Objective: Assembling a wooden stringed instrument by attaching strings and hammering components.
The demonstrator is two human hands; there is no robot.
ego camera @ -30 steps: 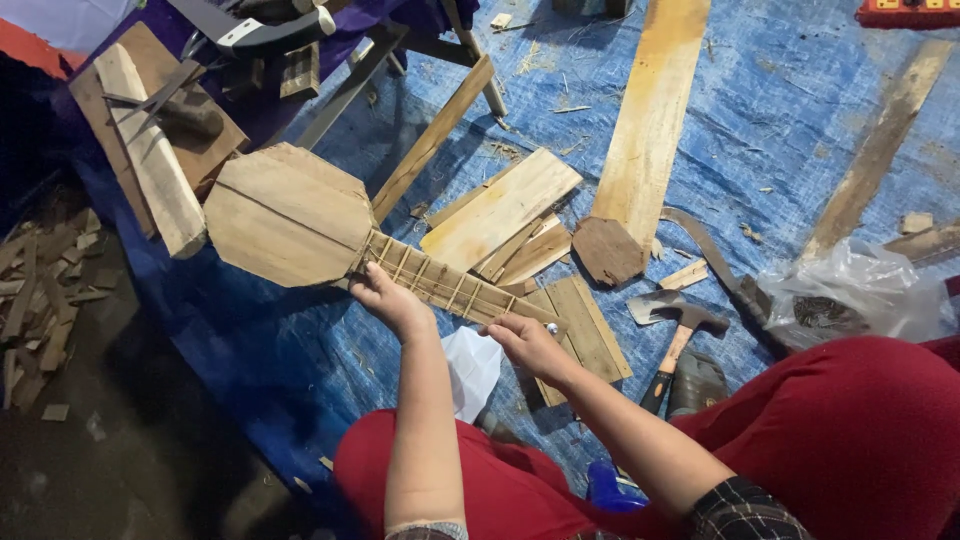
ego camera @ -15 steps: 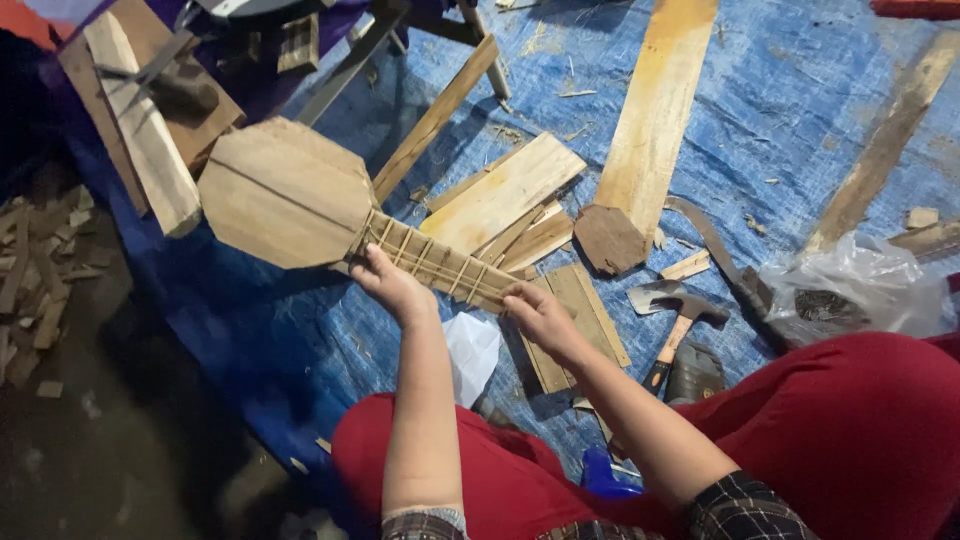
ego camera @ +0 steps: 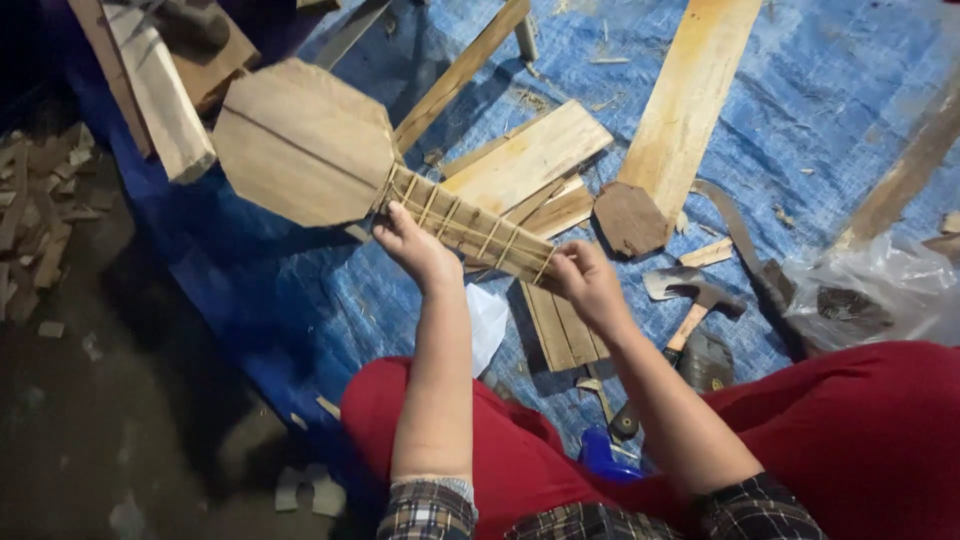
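I hold a wooden, guitar-shaped piece above a blue tarp (ego camera: 300,310). Its flat octagonal body (ego camera: 300,140) points up and to the left. Its neck (ego camera: 470,225) carries thin crosswise strips. My left hand (ego camera: 415,245) grips the neck close to the body. My right hand (ego camera: 585,280) pinches the neck's free end. My legs in red trousers (ego camera: 870,420) fill the lower part of the view.
Planks lie on the tarp: a long one (ego camera: 690,90), a shorter wide one (ego camera: 530,155), a slat (ego camera: 460,70). A hammer (ego camera: 685,310), a curved blade (ego camera: 740,240) and a clear plastic bag (ego camera: 880,290) sit at right. Wood scraps (ego camera: 40,210) litter the dark floor at left.
The wooden piece has lifted and swung slightly toward me, and both hands have kept hold of the neck. The camera has moved closer.
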